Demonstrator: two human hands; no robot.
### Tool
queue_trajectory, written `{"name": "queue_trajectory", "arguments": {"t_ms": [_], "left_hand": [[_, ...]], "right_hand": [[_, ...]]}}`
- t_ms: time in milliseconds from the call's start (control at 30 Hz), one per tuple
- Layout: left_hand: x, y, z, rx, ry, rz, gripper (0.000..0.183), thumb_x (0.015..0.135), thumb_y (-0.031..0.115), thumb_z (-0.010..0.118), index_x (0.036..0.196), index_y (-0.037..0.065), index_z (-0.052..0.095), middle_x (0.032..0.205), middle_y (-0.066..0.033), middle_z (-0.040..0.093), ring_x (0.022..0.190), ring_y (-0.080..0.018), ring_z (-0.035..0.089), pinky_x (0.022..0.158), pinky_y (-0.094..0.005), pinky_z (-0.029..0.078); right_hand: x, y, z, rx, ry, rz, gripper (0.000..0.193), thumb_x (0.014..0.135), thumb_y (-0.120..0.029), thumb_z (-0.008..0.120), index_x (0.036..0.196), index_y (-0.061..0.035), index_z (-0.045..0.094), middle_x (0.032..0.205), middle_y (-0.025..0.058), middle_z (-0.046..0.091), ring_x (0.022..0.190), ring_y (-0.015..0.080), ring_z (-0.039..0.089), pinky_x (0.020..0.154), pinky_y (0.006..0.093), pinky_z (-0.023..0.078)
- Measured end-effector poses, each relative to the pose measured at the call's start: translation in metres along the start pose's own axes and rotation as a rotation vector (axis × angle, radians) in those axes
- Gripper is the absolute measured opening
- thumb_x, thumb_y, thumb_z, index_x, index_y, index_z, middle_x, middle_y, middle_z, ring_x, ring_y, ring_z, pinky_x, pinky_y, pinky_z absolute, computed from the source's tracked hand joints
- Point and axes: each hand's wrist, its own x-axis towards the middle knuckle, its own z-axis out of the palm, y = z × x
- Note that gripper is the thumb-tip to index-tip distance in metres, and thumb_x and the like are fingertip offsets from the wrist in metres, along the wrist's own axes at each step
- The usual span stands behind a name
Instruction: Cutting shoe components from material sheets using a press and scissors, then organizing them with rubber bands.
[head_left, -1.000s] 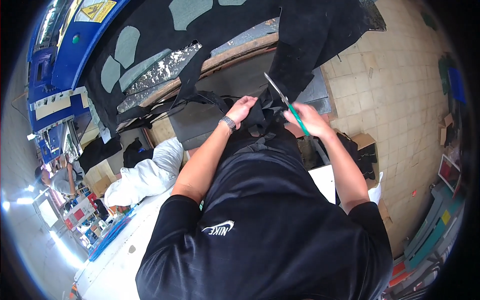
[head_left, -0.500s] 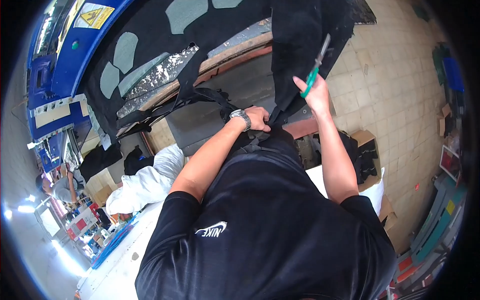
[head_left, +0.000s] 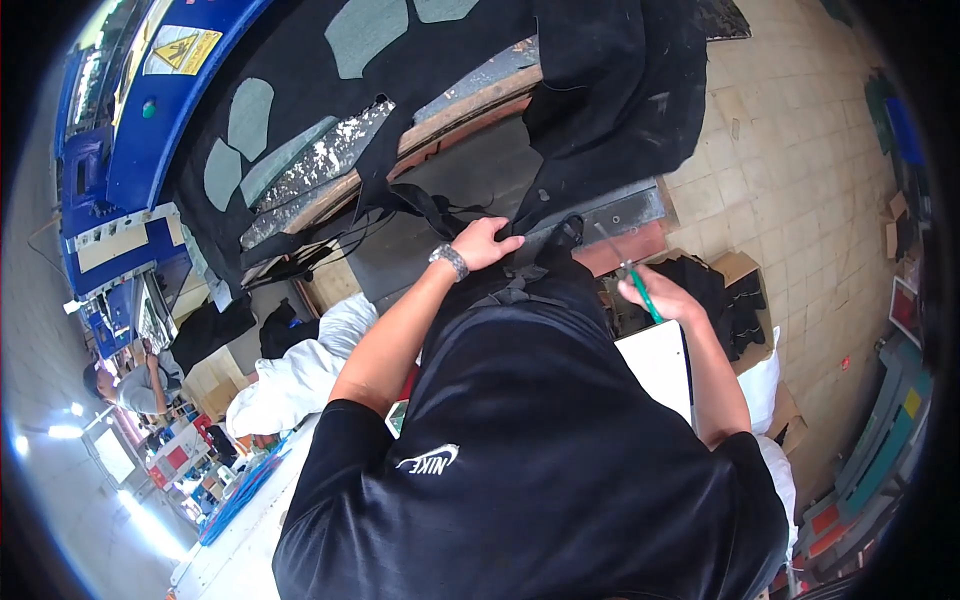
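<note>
My left hand (head_left: 482, 244), with a watch on its wrist, is closed on a narrow end of black fabric (head_left: 610, 130) in front of my waist. From there the sheet spreads up and to the right over the edge of the work surface. Its fingertips are partly hidden. My right hand (head_left: 664, 294) is lower and to the right, wrapped round the green handles of a pair of scissors (head_left: 645, 292). The blades point up and left, apart from the cloth and smeared by motion. Loose black strips (head_left: 425, 205) trail left of my left hand.
A blue machine (head_left: 185, 90) with a warning sign stands at the left. Grey-green pattern-shaped pieces (head_left: 250, 118) lie on the black material. By my right arm sits a cardboard box (head_left: 742, 270) with black pieces. White sacking (head_left: 300, 365) lies at the left; a person (head_left: 140, 385) is farther off.
My right hand has brought the scissors down from over the fabric to beside my right hip. My left hand has shifted slightly left. The hanging fabric has swung open to the right.
</note>
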Motion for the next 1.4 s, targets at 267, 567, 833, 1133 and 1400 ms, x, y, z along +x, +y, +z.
{"name": "queue_trajectory", "arguments": {"t_ms": [267, 567, 833, 1133, 1400], "left_hand": [[-0.009, 0.009, 0.036, 0.45, 0.243, 0.267, 0.028, 0.093, 0.026, 0.063, 0.108, 0.003, 0.064, 0.1, -0.0171, 0.067, 0.095, -0.0364, 0.068, 0.083, -0.0497, 0.052], [-0.02, -0.001, 0.026, 0.431, 0.279, 0.192, 0.019, 0.093, 0.021, 0.06, 0.102, 0.004, 0.064, 0.097, -0.0143, 0.066, 0.095, -0.0336, 0.067, 0.079, -0.049, 0.051], [-0.032, -0.009, 0.01, 0.349, 0.307, 0.145, 0.02, 0.095, 0.023, 0.061, 0.101, 0.004, 0.065, 0.1, -0.0144, 0.067, 0.099, -0.0336, 0.067, 0.083, -0.0486, 0.052], [-0.109, -0.05, -0.128, 0.003, 0.761, 0.202, 0.015, 0.09, 0.01, 0.069, 0.09, -0.001, 0.059, 0.087, -0.0218, 0.059, 0.08, -0.0417, 0.06, 0.068, -0.0472, 0.047], [-0.122, -0.154, -0.293, 0.15, 1.342, -0.255, 0.064, 0.093, 0.032, 0.072, 0.142, -0.003, 0.05, 0.132, -0.028, 0.059, 0.123, -0.0421, 0.057, 0.1, -0.0451, 0.048]], "right_hand": [[0.083, -0.068, 0.007, 0.123, -0.327, 0.068, 0.105, 0.078, -0.095, 0.044, 0.126, -0.0029, 0.057, 0.116, 0.0077, 0.056, 0.093, 0.0158, 0.058, 0.08, 0.0332, 0.049], [0.099, -0.086, 0.03, 0.129, -0.006, -0.077, 0.073, 0.088, -0.076, 0.059, 0.062, -0.0077, 0.055, 0.057, -0.0008, 0.052, 0.045, 0.0113, 0.053, 0.043, 0.0277, 0.043], [0.122, -0.122, 0.031, 0.099, -0.034, -0.145, 0.066, 0.093, -0.065, 0.062, 0.062, -0.0079, 0.056, 0.054, -0.0009, 0.051, 0.044, 0.0148, 0.056, 0.046, 0.0308, 0.045], [0.069, -0.153, 0.014, 0.296, 0.058, -0.285, 0.052, 0.102, -0.054, 0.057, 0.087, -0.004, 0.063, 0.072, 0.0019, 0.059, 0.064, 0.0119, 0.058, 0.06, 0.029, 0.049], [0.06, -0.184, 0.017, 0.414, 0.392, -0.229, 0.067, 0.104, -0.063, 0.041, 0.113, -0.0013, 0.064, 0.096, 0.0047, 0.061, 0.085, 0.0136, 0.059, 0.079, 0.0301, 0.049]]}}
